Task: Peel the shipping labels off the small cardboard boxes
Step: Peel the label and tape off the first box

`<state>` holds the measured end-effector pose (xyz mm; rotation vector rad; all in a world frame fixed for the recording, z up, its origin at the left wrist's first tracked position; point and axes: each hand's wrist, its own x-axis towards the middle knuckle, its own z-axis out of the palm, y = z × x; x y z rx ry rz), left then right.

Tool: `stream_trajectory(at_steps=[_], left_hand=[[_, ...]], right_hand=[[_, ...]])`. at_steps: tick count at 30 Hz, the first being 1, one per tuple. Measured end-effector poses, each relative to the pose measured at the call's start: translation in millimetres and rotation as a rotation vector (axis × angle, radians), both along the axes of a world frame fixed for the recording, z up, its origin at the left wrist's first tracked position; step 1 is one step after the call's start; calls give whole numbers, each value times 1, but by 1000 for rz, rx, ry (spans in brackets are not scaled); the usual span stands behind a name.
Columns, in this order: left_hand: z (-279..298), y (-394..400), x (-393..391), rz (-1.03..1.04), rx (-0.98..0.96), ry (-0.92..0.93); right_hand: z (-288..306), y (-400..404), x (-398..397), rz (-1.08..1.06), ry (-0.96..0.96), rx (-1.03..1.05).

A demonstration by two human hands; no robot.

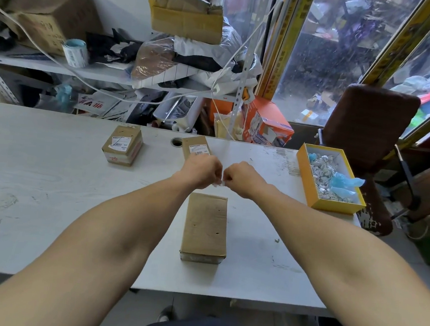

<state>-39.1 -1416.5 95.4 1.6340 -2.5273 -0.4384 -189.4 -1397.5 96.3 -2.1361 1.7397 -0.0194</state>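
Observation:
A small cardboard box (205,227) with a bare top lies on the white table (49,200) in front of me. Above its far end my left hand (200,170) and my right hand (241,178) meet, both pinching a small crumpled white label scrap (219,184) between them. Two more small boxes stand farther back: one at the left (122,144) with a white shipping label on top, and one (196,147) behind my left hand, its label partly hidden by my knuckles.
A yellow tray (303,170) at the table's right edge holds several crumpled label scraps and blue plastic. A brown chair (368,119) stands beyond it. A cluttered shelf (61,67) runs behind the table. A round cable hole (176,141) sits near the far edge.

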Motion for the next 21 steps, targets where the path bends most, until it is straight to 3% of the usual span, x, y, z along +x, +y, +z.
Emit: stream_trajectory(at_steps=[3,5,10,16,21], left_hand=[[-1,-3,0,-27,-78,-186],[-2,-3,-2,26,-38,-200],[-2,-1,-8,158,123,-41],[-5,3,-6,89,211,102],[-8,4,-5,111,138,140]], right_hand=[[1,1,4,50,26,14],[1,1,4,48,-6,28],[2,-2,0,33,-18,43],[4,-6,-9,-46,45,28],[9,-8,-9,-128,-25,19]])
